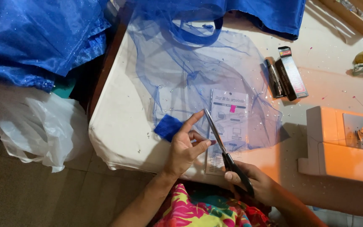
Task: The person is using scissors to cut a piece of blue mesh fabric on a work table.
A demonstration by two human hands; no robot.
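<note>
one pair of scissors [225, 145], one printed card [227, 126], two dark boxes [284, 73], one plastic bag [38, 126]

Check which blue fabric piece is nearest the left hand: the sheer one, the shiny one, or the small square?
The small opaque blue square, right beside the left hand. The sheer blue netting spreads farther up the table; the shiny blue cloth lies top left.

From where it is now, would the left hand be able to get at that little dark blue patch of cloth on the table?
Probably yes. The left hand lies right beside the blue patch, its fingers next to the patch's edge, and nothing stands between them. The right hand holds the scissors on the other side.
</note>
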